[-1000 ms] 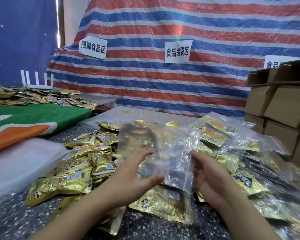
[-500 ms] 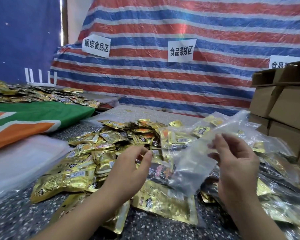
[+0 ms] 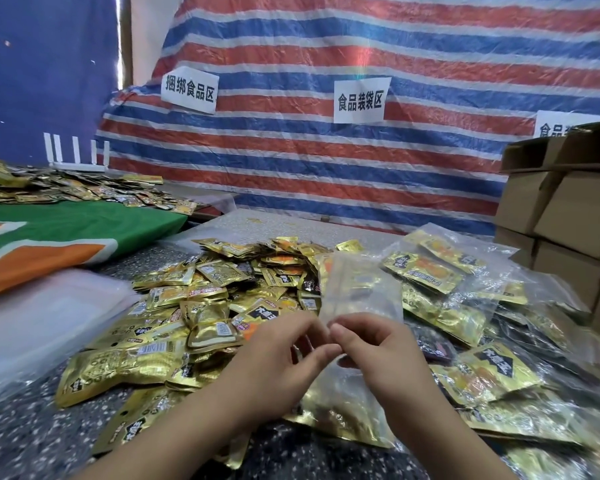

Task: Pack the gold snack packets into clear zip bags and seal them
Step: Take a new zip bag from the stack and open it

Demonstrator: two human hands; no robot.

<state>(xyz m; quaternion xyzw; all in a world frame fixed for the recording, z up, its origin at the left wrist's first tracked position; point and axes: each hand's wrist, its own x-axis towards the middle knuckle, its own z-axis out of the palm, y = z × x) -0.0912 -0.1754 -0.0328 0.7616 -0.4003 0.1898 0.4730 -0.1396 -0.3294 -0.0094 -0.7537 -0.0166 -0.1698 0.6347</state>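
Both hands meet above the near edge of a heap of gold snack packets (image 3: 201,306) on the speckled desk (image 3: 21,441). The left hand (image 3: 274,362) and right hand (image 3: 385,355) each pinch the near edge of 1 empty clear zip bag (image 3: 357,289), fingertips almost touching; the bag rises away from them over the heap. Filled clear bags (image 3: 440,271) of gold packets lie to the right, beside stacked cardboard boxes (image 3: 561,209). A striped tarp (image 3: 361,161) hangs behind.
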